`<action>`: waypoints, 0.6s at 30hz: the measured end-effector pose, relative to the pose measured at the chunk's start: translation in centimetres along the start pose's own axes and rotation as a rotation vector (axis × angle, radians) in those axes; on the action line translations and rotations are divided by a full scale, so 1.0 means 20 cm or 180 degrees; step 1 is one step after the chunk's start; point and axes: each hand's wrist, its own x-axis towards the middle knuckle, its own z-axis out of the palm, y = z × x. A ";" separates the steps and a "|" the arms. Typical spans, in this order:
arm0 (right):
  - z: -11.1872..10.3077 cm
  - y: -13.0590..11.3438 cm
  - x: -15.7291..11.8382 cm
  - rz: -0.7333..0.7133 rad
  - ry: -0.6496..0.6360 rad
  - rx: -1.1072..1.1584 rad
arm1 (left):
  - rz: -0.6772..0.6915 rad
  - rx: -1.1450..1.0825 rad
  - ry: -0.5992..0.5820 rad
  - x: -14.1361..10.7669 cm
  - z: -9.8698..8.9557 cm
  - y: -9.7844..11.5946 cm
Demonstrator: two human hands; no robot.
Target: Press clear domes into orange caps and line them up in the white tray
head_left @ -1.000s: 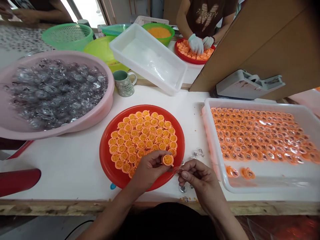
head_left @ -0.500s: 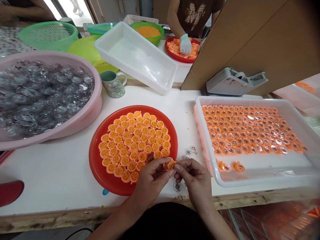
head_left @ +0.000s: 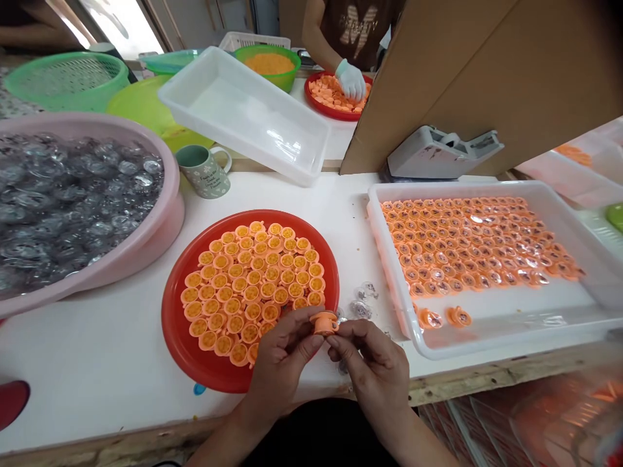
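Between the fingertips of my left hand [head_left: 282,357] and my right hand [head_left: 372,363] is a small orange toy teacup [head_left: 324,323], its little handle on the right. Both hands pinch it, just in front of a red round tray [head_left: 170,318]. Many similar orange cups [head_left: 253,275] with yellow patterned centres cover that tray. Right of my hands, a white plastic bin [head_left: 423,347] holds rows of orange cups [head_left: 457,243] with clear, dark-printed tops, plus two apart in front [head_left: 458,316]. Small clear printed discs [head_left: 361,309] lie on the table beside my right hand.
A pink basin [head_left: 168,194] of clear round pieces stands left, with a green mug [head_left: 204,175] beside it. Behind are a tilted white bin [head_left: 248,120], a tape dispenser [head_left: 433,155] and a cardboard panel [head_left: 467,78]. A co-worker's gloved hand [head_left: 351,81] reaches into another red tray.
The cup between my fingers has been turned so its side and handle show. My view has shifted slightly, moving the tray and bins left. The co-worker's gloved hand has moved within its tray.
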 end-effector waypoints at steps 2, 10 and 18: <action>-0.01 -0.01 0.00 -0.0247 0.0045 -0.0256 | -0.0038 0.0086 -0.0105 0.01 -0.01 0.02; -0.03 -0.02 0.00 -0.0465 -0.0066 -0.0270 | 0.0154 -0.0524 -0.0268 -0.02 -0.01 0.00; 0.00 0.00 -0.02 -0.0540 0.0068 -0.0231 | 0.0117 -0.0925 -0.0204 -0.02 0.01 -0.05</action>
